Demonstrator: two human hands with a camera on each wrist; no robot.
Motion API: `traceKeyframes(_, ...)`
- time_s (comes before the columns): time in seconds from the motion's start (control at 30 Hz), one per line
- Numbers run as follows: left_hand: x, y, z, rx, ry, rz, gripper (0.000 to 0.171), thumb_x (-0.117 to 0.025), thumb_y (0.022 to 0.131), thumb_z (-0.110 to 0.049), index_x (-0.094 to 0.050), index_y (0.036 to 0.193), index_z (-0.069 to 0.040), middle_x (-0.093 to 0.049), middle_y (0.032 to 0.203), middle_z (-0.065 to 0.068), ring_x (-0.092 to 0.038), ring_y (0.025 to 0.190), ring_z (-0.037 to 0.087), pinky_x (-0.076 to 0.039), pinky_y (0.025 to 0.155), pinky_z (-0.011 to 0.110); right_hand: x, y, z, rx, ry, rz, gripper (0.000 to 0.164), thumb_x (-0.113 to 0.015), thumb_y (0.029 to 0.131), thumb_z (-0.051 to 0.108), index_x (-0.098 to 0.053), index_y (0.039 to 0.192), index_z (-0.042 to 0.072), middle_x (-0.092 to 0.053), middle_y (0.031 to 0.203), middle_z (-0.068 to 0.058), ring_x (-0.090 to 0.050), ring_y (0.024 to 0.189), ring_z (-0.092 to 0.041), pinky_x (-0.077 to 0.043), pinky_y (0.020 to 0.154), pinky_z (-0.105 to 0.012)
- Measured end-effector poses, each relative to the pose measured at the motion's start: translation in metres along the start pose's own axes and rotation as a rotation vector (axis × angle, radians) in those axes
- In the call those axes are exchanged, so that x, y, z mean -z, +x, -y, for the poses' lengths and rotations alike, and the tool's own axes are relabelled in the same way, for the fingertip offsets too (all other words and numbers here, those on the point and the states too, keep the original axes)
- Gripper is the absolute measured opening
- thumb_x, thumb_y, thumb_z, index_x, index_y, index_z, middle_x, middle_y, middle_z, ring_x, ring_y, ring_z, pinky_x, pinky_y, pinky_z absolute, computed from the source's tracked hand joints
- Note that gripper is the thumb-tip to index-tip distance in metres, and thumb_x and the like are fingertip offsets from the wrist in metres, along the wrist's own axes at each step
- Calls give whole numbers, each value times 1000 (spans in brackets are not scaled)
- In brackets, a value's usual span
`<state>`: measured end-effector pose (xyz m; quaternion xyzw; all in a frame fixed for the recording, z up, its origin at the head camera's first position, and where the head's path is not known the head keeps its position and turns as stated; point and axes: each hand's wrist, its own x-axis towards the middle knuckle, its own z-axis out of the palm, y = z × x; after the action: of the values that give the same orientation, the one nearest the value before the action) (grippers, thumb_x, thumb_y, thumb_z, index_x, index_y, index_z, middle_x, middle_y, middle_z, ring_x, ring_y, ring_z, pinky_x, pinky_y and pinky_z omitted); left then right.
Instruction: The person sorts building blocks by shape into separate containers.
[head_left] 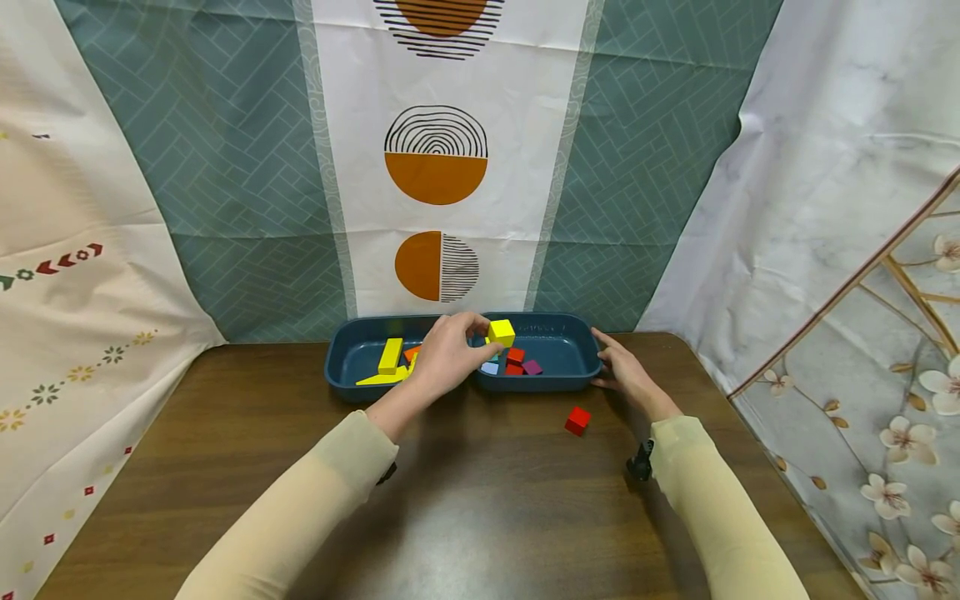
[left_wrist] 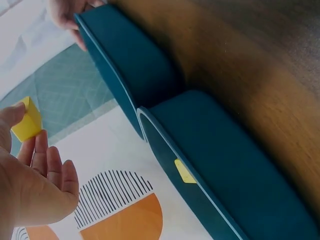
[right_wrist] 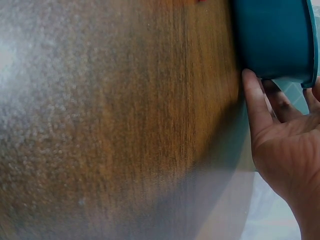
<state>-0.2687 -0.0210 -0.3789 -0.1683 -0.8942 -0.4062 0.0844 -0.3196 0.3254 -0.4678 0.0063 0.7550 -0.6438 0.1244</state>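
My left hand [head_left: 450, 348] pinches a yellow block [head_left: 501, 333] between thumb and fingertips, above where two dark blue trays meet. In the left wrist view the yellow block [left_wrist: 28, 120] is clear of both trays. My right hand [head_left: 626, 372] is at the right end of the right tray [head_left: 573, 382]; its fingers look extended and touch the tray's end wall [right_wrist: 280, 40] in the right wrist view. Red blocks [head_left: 515, 356], a purple block [head_left: 532, 367] and a light blue block [head_left: 490, 367] lie in the right tray. The left hand partly hides its left end.
The left tray [head_left: 341, 387] holds a yellow bar [head_left: 390, 356], a flat yellow piece [head_left: 381, 379] and an orange piece [head_left: 412, 353]. A lone red block [head_left: 577, 420] sits on the wooden table [head_left: 510, 500] in front of the right tray. Patterned cloth [head_left: 247, 167] hangs behind.
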Motion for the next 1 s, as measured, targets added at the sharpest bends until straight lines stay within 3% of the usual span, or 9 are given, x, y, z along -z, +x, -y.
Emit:
traceKeyframes(0.27,-3,10,1,35,48,-4,35,-79,90,-38,-72,117,-16,-69,114,-2,-53,109,20,-48,93,41,4,8,-12,19,-27,-21,65,-28,103,10,-18,166,25,-2,171,-8,-31,144,-40,-41,108,-60)
traceKeyframes(0.73,-13,26,1,76,139,7,40,-79,90,-39,-73,121,-14,-70,114,-1,-51,108,20,-47,94,40,3,8,-10,17,-38,-36,65,-29,103,10,-20,165,26,-8,170,-8,-37,131,-35,-44,107,-58)
traceKeyframes(1.0,-22,27,0,117,160,48,42,-80,89,-39,-72,122,-14,-68,116,2,-50,108,20,-47,93,41,3,9,-11,20,-46,-31,65,-29,103,10,-18,166,26,-8,169,-10,-37,131,-35,-44,107,-57)
